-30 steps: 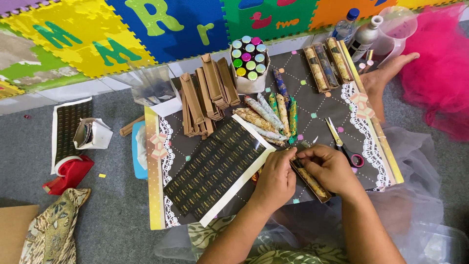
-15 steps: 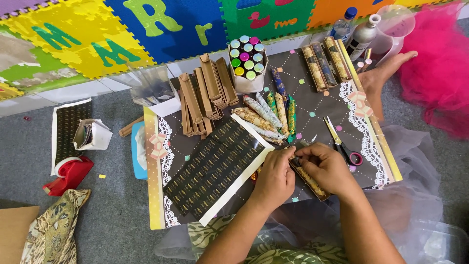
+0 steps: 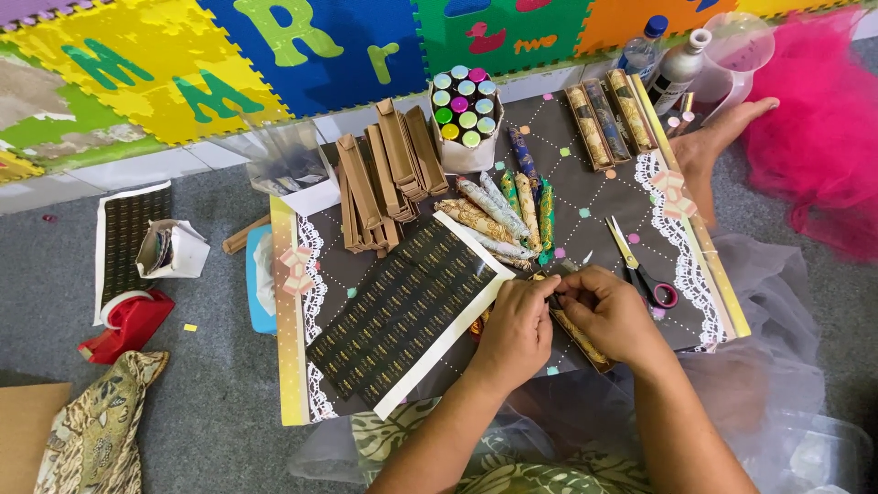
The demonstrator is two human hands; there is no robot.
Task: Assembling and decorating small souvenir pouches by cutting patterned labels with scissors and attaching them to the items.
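From the head camera, both hands meet over the near edge of a dark board (image 3: 585,197) with lace trim, and they have hardly shifted since the earlier frame: the same spot, the same close huddle. The left hand (image 3: 517,329) has its fingers curled, thumb and forefinger pressed together on a small piece at the fingertips, too small to make out. The right hand (image 3: 611,311) faces it, fingers bent, pinching the same piece from the other side; the fingertips of both hands touch. Under the right hand lies a long narrow box (image 3: 578,337), tilted, resting on the board, much as before. Just left of the hands a patterned sheet (image 3: 407,311) with a white border lies slanted across the board, unmoved. Scissors (image 3: 640,270) sit just beyond the right hand, in the same place. Farther back are wrapped rolls (image 3: 498,215), a stack of brown boxes (image 3: 384,174) and a cup of coloured tubes (image 3: 462,110). Off the board to the left a red tape dispenser (image 3: 128,322) stays on the grey floor. A bare foot (image 3: 722,137) rests at the board's far right corner
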